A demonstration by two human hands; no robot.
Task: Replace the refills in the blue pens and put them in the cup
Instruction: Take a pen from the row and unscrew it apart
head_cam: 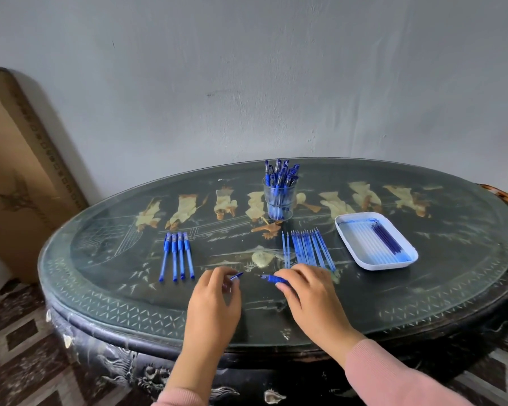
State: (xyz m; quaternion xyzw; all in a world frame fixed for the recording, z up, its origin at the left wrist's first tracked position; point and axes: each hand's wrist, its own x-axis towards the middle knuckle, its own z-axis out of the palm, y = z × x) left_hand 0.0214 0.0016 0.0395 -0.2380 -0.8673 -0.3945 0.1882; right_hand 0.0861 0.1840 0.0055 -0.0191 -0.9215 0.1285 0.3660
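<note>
Four blue pens [177,256] lie side by side left of the middle of the table [423,288]. Near its front edge my left hand [214,300] pinches a small blue pen piece [236,276] in curled fingers. My right hand [308,291] grips a blue pen [273,279], tip pointing left. The clear cup [279,200], full of pens, stands toward the far edge. Refills [308,249] lie just beyond my right hand, and a white tray [376,241] sits toward the right edge.

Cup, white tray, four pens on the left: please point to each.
cup [279,213], head view, on its clear wall.
white tray [393,264], head view, on its near wall.
four pens [174,259], head view, on the second pen's barrel.
</note>
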